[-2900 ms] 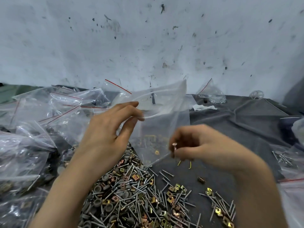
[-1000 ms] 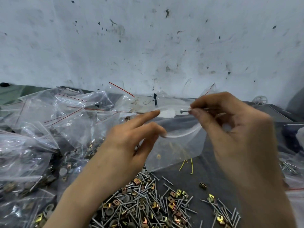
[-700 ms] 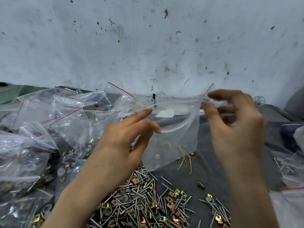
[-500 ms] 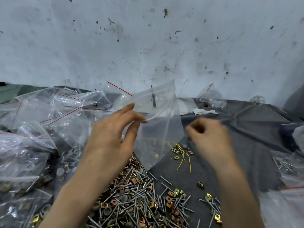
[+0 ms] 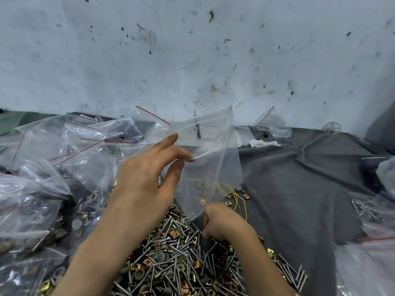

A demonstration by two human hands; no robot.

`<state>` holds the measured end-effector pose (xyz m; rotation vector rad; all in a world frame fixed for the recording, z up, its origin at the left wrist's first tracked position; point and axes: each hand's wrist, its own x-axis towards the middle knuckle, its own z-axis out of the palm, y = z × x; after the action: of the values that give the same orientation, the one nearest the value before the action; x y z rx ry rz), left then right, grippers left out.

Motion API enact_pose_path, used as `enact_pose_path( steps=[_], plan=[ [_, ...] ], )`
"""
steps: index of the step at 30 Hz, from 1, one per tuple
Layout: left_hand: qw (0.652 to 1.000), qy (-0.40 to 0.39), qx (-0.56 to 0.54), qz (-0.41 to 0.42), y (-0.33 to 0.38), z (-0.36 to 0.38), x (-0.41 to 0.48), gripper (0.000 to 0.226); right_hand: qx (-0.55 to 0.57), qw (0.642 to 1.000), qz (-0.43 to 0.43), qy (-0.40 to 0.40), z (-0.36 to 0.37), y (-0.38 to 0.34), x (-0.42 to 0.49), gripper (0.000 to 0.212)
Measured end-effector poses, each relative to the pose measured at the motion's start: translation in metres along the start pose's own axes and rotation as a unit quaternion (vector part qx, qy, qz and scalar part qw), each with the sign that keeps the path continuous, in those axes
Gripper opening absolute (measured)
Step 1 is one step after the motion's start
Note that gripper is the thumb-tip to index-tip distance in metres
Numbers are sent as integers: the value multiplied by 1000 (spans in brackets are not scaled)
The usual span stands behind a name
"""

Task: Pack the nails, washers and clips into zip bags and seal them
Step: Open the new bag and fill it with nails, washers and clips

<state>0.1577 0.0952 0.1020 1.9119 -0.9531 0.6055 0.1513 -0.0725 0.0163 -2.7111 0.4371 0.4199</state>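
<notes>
While aloft, bag (image 5: 213, 167) in left grip (image 5: 147, 180)

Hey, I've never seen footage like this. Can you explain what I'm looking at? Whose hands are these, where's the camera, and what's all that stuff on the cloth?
There is no machine here. A person is working with two bare hands, and the single camera sits on their head, looking forward and down, so you see the hands much as they do. The left hand pinches the top edge of a clear zip bag and holds it up; the bag looks open at the top. The right hand is down at a pile of nails, washers and clips lying on a grey cloth. Its fingers curl away from the camera, so I cannot tell whether they hold anything. On the left lie filled bags, and a stained wall stands behind.
</notes>
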Motion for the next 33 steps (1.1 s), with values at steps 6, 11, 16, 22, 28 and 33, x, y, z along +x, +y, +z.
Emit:
enact_pose_path(
  steps=[6,11,16,22,28,33],
  plan=[
    [999,-15,15,34,-2,0,0,19,236,942,-188,147,-69,15,-65,5],
    [996,-62,-11,61,5,5,-1,14,333,772,-329,431,-87,1,-116,15],
    [994,-86,-2,61,9,5,-4,14,142,822,-201,514,-85,-9,-104,25],
    [1000,17,-7,-3,-1,-1,1,21,264,751,-170,580,-84,-5,-98,9],
    [997,60,14,-56,-8,-10,7,34,100,981,-25,167,-50,0,-46,7],
    [998,47,11,-50,-6,-9,5,27,61,998,3,20,-1,-11,-3,27]
  ],
)
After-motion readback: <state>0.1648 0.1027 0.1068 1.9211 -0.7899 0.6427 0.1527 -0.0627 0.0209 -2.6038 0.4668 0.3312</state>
